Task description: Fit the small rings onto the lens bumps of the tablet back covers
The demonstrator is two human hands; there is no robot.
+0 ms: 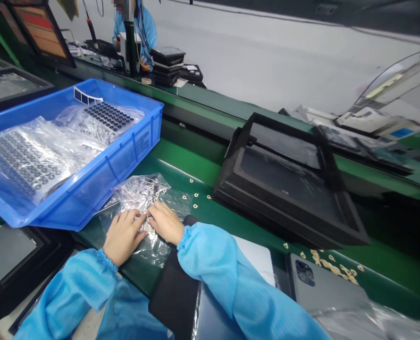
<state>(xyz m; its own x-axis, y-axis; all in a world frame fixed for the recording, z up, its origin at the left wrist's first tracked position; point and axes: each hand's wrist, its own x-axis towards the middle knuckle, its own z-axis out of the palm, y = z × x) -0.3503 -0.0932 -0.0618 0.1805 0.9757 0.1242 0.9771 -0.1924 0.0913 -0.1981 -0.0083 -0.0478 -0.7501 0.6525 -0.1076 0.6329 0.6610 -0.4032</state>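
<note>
Clear plastic bag (139, 194) of gold washers (156, 192) lies beneath the left hand (123, 237) and right hand (165, 223), both spread, fingers pressing lightly, pinching nothing.

Left hand (122, 237) and right hand (165, 223) rest palm-down, almost touching.

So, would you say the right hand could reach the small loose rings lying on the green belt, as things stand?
Probably yes. The right hand rests on the clear plastic bag, and the loose rings lie just beyond its fingertips on the green belt. Nothing appears to stand between them; the black tray sits further right.
</note>
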